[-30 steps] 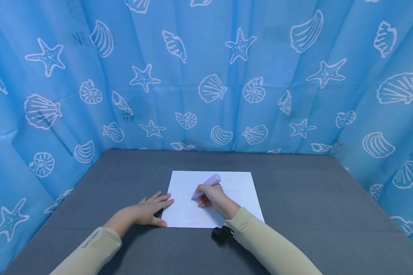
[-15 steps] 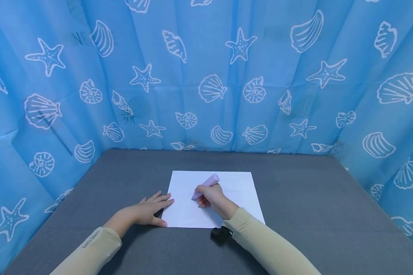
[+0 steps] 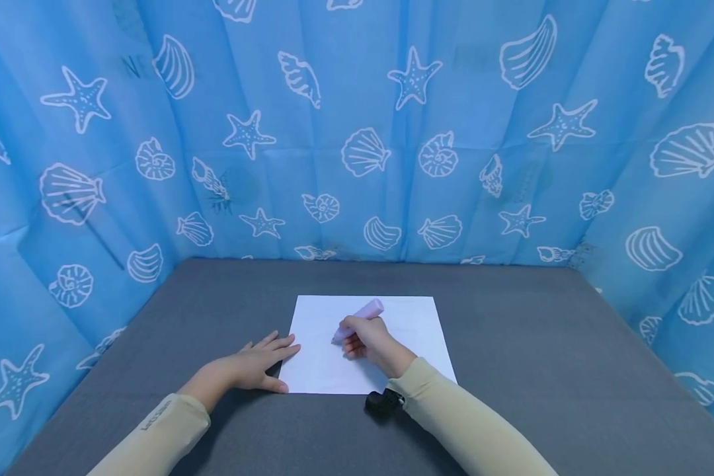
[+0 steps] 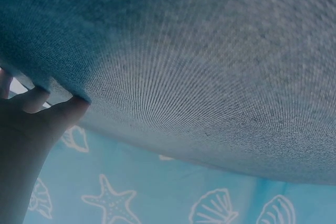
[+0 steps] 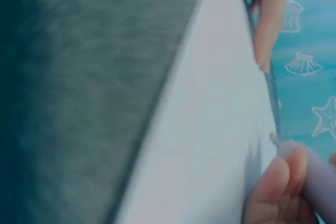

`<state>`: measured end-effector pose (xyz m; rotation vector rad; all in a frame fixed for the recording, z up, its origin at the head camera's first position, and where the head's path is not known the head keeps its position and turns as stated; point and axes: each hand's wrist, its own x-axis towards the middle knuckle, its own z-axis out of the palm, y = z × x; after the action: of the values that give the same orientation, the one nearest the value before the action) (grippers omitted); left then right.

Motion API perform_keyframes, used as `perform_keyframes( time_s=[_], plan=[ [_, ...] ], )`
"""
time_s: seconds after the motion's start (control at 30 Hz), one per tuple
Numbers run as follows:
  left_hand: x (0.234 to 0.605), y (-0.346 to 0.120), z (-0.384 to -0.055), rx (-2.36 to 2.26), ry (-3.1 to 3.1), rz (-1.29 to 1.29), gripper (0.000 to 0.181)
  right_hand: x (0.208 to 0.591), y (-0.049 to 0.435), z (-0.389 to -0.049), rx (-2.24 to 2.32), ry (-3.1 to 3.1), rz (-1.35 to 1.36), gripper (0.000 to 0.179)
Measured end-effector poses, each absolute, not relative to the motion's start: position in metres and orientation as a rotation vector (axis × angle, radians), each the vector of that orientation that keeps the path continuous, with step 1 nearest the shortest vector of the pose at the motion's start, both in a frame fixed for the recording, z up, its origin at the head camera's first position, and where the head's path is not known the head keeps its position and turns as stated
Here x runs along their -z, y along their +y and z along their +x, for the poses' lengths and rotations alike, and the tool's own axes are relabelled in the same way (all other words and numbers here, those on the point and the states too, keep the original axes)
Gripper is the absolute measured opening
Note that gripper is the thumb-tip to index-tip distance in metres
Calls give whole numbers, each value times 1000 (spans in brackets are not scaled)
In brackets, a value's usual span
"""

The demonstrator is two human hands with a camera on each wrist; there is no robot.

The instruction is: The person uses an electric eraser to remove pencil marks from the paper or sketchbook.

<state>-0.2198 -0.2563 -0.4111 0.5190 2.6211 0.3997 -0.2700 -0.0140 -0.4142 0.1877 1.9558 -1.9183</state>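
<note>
A white sheet of paper (image 3: 315, 370) lies on the grey tabletop. My right hand (image 3: 373, 340) holds a thick lilac pen (image 3: 370, 309) slanted over the middle of the sheet, its tip pointing down and to the left. In the right wrist view the pen (image 5: 319, 182) shows its thin tip close to the paper (image 5: 210, 129); whether it touches, I cannot tell. My left hand (image 3: 250, 367) rests with spread fingers at the sheet's left edge, fingertips and thumb on the paper. The left wrist view shows part of that hand (image 4: 31, 124) on the cloth. I make out no clear marks on the paper.
Grey cloth covers the table (image 3: 512, 344) around the sheet. A blue curtain (image 3: 357, 132) with white shells and starfish hangs behind and at both sides. Beneath the right sleeve a small black device (image 3: 382, 404) sits at the wrist.
The pen and my right hand shift very slightly, a few pixels up and to the right over the last half second. My left hand and the paper stay in place.
</note>
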Motion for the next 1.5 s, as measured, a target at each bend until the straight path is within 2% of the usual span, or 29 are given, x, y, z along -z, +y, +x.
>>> perform_keyframes(
  time_s=[0.17, 0.47, 0.67, 0.87, 1.2, 1.5],
  plan=[
    [409, -255, -219, -406, 2621, 514, 85, 416, -9, -273, 1955, 1945, 247, 16],
    [405, -254, -216, -414, 2622, 557, 84, 419, -12, -271, 1896, 2052, 135, 10],
    [404, -253, -215, -421, 2616, 548, 83, 415, -2, -273, 1884, 1976, 154, 17],
    [404, -253, -215, -433, 2611, 555, 84, 410, 27, -279, 1995, 1880, 254, 29],
    [404, -254, -218, -412, 2612, 573, 85, 399, 85, -283, 2102, 1891, 397, 21],
    [405, -254, -216, -421, 2624, 540, 84, 390, 155, -273, 2208, 1851, 312, 32]
  ],
)
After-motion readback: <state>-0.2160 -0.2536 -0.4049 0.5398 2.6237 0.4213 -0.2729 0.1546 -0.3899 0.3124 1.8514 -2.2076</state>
